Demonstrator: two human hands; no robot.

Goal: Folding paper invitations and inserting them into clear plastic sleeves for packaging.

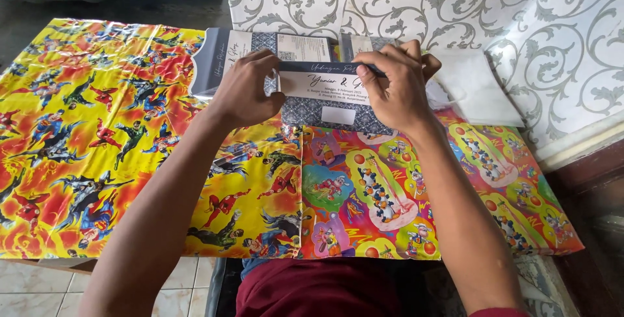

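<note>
- A grey-and-white printed card (323, 87), oblong, is held near the table's far edge between the left hand (246, 89) and the right hand (392, 86).
- Beneath it lies a dark patterned envelope (338, 117) bearing a small blank white label (338, 116).
- A grey sleeve (224, 57) with white panels lies flat at the far edge, behind the left hand.
- A clear plastic packet (478, 86) holding white sheets rests toward the far right corner.

Card (325, 86) ends hidden (hands cover them).
</note>
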